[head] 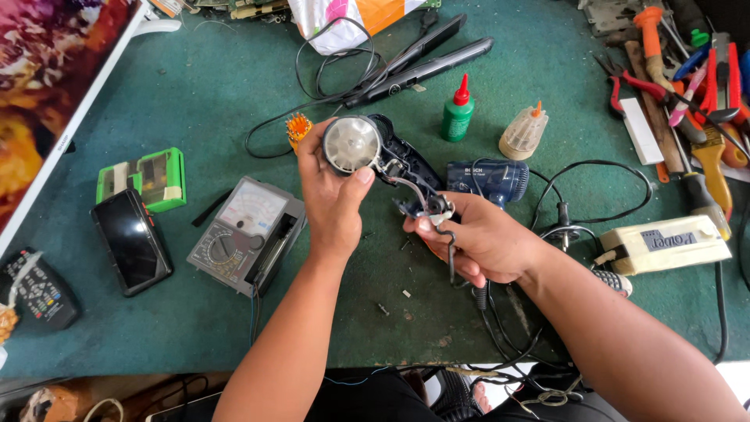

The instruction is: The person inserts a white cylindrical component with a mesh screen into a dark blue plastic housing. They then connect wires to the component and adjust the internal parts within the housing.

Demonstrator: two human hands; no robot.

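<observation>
- The left hand [332, 195] wraps its fingers and thumb around the round motor end [351, 144] of an opened hair dryer [391, 160], holding it up off the worktop [195, 86].
- The right hand [480, 242] is closed on the dryer's handle end [428, 209], pinching it where the wires and black cord [451, 254] come out.
- The dryer thus spans between the two hands, above the green worktop, with its dark blue shell half [488, 180] lying just behind the right hand.
- The step in hand looks like inspecting or freeing the motor and wiring from the shell; the next move seems to call for a steady grip on the handle while the motor end is turned or eased out, without straining the thin wires.
- A grey meter [246, 230] sits just left of the left hand; small screws [394, 301] lie below the hands.
</observation>
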